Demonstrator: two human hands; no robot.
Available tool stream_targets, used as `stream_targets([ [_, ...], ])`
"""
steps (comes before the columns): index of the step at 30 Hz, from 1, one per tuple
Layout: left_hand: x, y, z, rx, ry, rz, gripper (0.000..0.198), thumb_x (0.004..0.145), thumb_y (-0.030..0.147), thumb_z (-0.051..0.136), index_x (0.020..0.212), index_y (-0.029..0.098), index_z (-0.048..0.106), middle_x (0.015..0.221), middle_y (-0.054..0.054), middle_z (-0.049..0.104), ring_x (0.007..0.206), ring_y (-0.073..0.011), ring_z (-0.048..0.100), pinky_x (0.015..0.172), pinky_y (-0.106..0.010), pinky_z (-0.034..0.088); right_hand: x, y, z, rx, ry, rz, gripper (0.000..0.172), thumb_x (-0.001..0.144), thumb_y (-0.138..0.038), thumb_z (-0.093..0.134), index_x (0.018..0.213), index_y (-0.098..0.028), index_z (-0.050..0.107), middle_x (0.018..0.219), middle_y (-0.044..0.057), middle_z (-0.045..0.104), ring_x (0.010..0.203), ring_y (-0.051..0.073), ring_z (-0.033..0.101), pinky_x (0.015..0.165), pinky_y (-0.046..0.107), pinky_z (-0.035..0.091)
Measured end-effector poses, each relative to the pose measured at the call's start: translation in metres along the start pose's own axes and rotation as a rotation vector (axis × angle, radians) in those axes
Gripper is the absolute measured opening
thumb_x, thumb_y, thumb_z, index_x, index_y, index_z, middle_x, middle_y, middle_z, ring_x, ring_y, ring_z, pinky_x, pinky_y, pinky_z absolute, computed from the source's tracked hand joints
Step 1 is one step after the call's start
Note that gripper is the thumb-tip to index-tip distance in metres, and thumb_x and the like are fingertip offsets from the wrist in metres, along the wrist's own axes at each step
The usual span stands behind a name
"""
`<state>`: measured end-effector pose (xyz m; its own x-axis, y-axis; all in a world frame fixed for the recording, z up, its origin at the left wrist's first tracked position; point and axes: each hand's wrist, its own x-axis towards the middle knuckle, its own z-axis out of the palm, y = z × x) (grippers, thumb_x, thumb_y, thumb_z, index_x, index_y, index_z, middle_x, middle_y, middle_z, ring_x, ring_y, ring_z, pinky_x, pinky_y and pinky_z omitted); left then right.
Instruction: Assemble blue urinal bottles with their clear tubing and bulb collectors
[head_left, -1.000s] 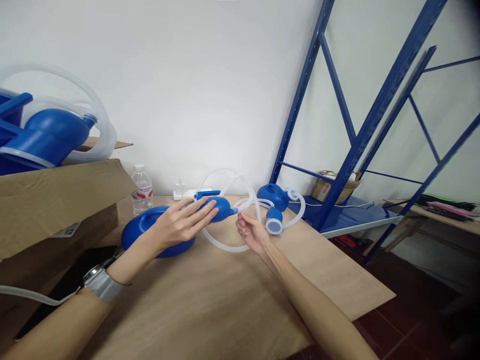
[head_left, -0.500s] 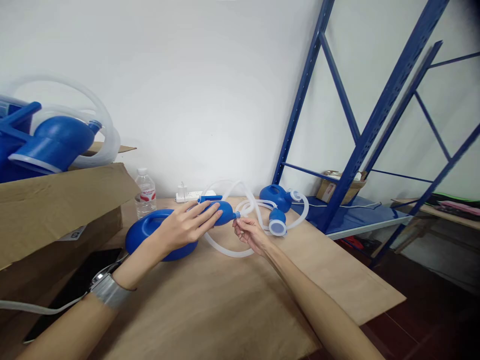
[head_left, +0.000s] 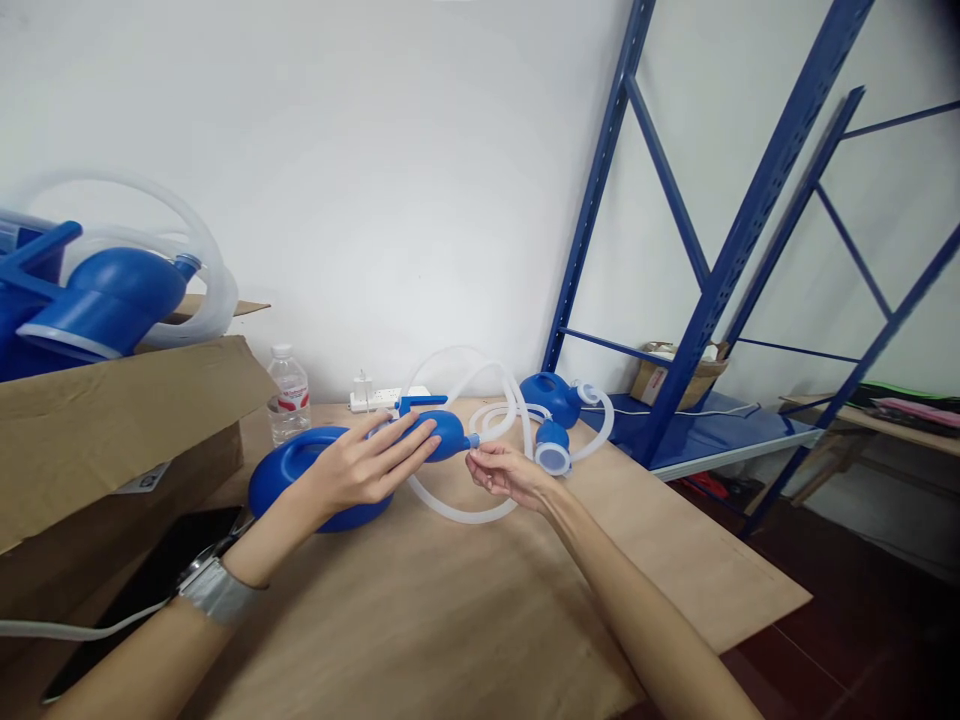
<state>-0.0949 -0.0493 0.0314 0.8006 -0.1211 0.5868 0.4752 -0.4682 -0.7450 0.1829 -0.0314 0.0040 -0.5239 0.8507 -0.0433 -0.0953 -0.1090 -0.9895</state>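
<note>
A tall blue rack (head_left: 739, 240) stands at far right beside a brown worktop (head_left: 450, 620), while a cardboard box (head_left: 135, 430) crowds the left side, topped with blue parts and looped hose. On the worktop at left, a blue container (head_left: 289, 470) lies behind the wearer's left forearm; clear tubing (head_left: 465, 515) curls at center, a loose coil of it reaching toward the far wall. The left hand (head_left: 375, 460) grips a blue bulb-shaped piece (head_left: 448, 435) at mid-scene, fingers laid over its body, thumb hidden. The right hand (head_left: 506, 473), fingers drawn in, appears to pinch the piece's narrow neck (head_left: 471, 442), which points right. Over the past second the left hand's hold has barely changed, while the right hand has leveled out, its fingertips now tucked just under the neck. The small shift suggests fine handling in progress at that end; whether the tubing is joined there cannot be told.
</note>
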Motion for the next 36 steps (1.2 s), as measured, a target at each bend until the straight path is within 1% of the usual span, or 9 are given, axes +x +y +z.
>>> stream_targets([
  [7,-0.001,-0.003,0.001,-0.006,0.009,-0.004,0.039,0.096,0.005,0.053,0.134,0.013,0.060,0.138,-0.013,0.065,0.128,-0.0277,0.061,0.100,-0.044,0.055,-0.019,-0.024,-0.022,-0.430,-0.022,-0.056,0.059,0.088,-0.070,0.056,0.103,-0.015,0.073,0.084,0.008,0.070,0.073,0.016,0.064,0.047,0.019,0.035],
  [12,0.003,-0.007,-0.002,0.026,0.028,-0.001,0.036,0.095,0.003,0.055,0.129,0.011,0.062,0.136,-0.013,0.066,0.125,-0.0285,0.063,0.098,-0.045,0.055,-0.032,-0.030,-0.030,-0.856,0.317,-0.350,0.042,0.094,-0.056,0.057,0.098,-0.019,0.076,0.097,0.010,0.075,0.089,0.022,0.068,0.065,0.028,0.048],
  [16,0.004,-0.010,-0.004,0.056,0.027,-0.005,0.034,0.094,0.003,0.057,0.127,0.012,0.063,0.135,-0.012,0.066,0.123,-0.0281,0.064,0.096,-0.044,0.055,-0.029,-0.013,-0.024,-0.933,0.589,-0.599,0.035,0.095,-0.049,0.059,0.116,-0.023,0.070,0.107,0.009,0.072,0.097,0.025,0.068,0.076,0.034,0.054],
  [19,0.004,-0.012,-0.004,0.047,0.034,-0.035,0.035,0.093,0.004,0.060,0.127,0.015,0.063,0.135,-0.010,0.067,0.123,-0.0268,0.064,0.096,-0.043,0.055,-0.022,-0.007,-0.020,-1.043,0.676,-0.779,0.035,0.095,-0.045,0.060,0.122,-0.025,0.068,0.125,0.013,0.064,0.120,0.029,0.060,0.101,0.045,0.050],
  [22,0.005,-0.014,-0.005,0.034,0.055,-0.050,0.036,0.091,0.007,0.065,0.126,0.014,0.063,0.131,-0.010,0.070,0.118,-0.0268,0.067,0.094,-0.042,0.055,-0.016,-0.024,-0.020,-1.118,0.392,-0.790,0.031,0.095,-0.042,0.061,0.122,-0.029,0.070,0.133,0.010,0.063,0.131,0.029,0.054,0.115,0.051,0.037],
  [24,0.007,-0.017,-0.007,0.013,0.066,-0.063,0.035,0.091,0.014,0.069,0.125,0.012,0.063,0.127,-0.012,0.072,0.114,-0.0271,0.069,0.092,-0.042,0.056,-0.012,-0.045,-0.019,-1.042,0.159,-0.678,0.031,0.094,-0.041,0.063,0.121,-0.027,0.071,0.127,0.008,0.070,0.124,0.027,0.061,0.111,0.049,0.042],
  [26,0.008,-0.022,-0.010,-0.019,0.070,-0.094,0.037,0.091,0.024,0.071,0.125,0.012,0.063,0.122,-0.014,0.073,0.109,-0.0278,0.071,0.088,-0.042,0.057,-0.007,-0.066,-0.015,-0.956,0.044,-0.563,0.033,0.090,-0.042,0.069,0.118,-0.025,0.073,0.124,0.008,0.072,0.120,0.028,0.065,0.103,0.045,0.050],
  [32,0.005,-0.044,-0.026,-0.027,0.109,-0.222,0.047,0.088,0.032,0.073,0.131,0.016,0.059,0.118,-0.015,0.074,0.100,-0.0287,0.072,0.083,-0.041,0.059,0.013,-0.102,0.014,-0.794,-0.058,-0.564,0.037,0.077,-0.041,0.082,0.109,-0.023,0.079,0.109,0.006,0.079,0.109,0.028,0.071,0.100,0.041,0.053],
  [36,0.000,-0.055,-0.036,0.014,0.074,-0.279,0.052,0.086,0.032,0.074,0.134,0.019,0.058,0.120,-0.016,0.073,0.098,-0.0300,0.072,0.081,-0.043,0.060,0.022,-0.107,0.029,-0.713,-0.090,-0.613,0.034,0.081,-0.041,0.079,0.110,-0.024,0.079,0.110,0.006,0.079,0.107,0.027,0.072,0.097,0.040,0.055],
])
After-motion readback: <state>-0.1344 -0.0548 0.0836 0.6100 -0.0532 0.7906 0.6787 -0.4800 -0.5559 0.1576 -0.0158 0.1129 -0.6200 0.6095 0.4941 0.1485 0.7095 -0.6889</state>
